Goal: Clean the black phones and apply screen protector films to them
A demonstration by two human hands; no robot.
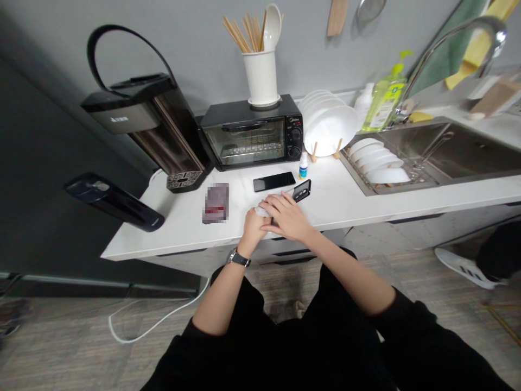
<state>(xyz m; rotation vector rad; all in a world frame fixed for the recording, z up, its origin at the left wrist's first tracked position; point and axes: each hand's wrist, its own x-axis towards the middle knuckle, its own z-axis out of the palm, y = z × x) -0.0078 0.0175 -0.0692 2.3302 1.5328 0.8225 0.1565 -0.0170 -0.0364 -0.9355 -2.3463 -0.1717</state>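
My left hand (254, 227), with a watch on its wrist, is closed around a crumpled white cloth or tissue (262, 211) at the counter's front. Over it lies my right hand (287, 215), its fingers bent across the white material and its thumb below. Part of what lies between the hands is hidden. Just beyond my right hand, a black phone case or phone back with camera openings (302, 191) sticks out at a tilt. A black phone (274, 182) lies flat behind my hands. Near it stands a small white spray bottle with a blue label (303, 166).
A blurred purplish item (216, 203) and a black cylinder-like device (118, 203) lie left. Behind are a water dispenser (163, 125), a toaster oven (252, 136) and plates in a rack (329, 130). The sink (468, 157) is right; another person's shoe (464, 267) shows below.
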